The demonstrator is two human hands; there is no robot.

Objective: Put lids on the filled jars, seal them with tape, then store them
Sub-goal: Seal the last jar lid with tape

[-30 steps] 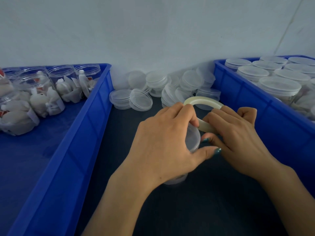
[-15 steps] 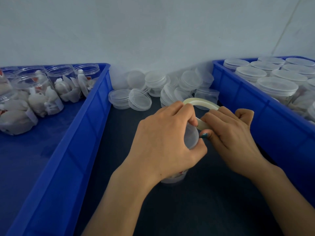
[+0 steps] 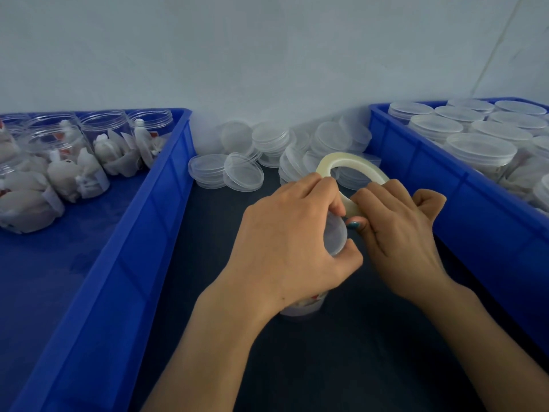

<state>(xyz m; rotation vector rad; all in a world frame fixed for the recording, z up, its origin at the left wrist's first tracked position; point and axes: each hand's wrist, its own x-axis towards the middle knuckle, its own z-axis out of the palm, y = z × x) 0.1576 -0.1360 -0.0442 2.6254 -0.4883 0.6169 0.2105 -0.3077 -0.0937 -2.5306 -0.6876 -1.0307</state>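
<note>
The left forearm (image 3: 214, 337) and right forearm (image 3: 475, 331) came in from the bottom edge, converging. The left hand (image 3: 297, 233) lay palm down, fingers and thumb curled round the jar (image 3: 337, 233); the right hand (image 3: 401, 230), just beside it, pinched the tape roll (image 3: 350, 162), knuckles up

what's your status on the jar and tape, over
Left hand grips lidded jar. Right hand holds tape roll at its lid edge. Loose lids behind, not in the way.

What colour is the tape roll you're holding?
Pale cream, translucent ring of tape, clearest in the head view.
</note>
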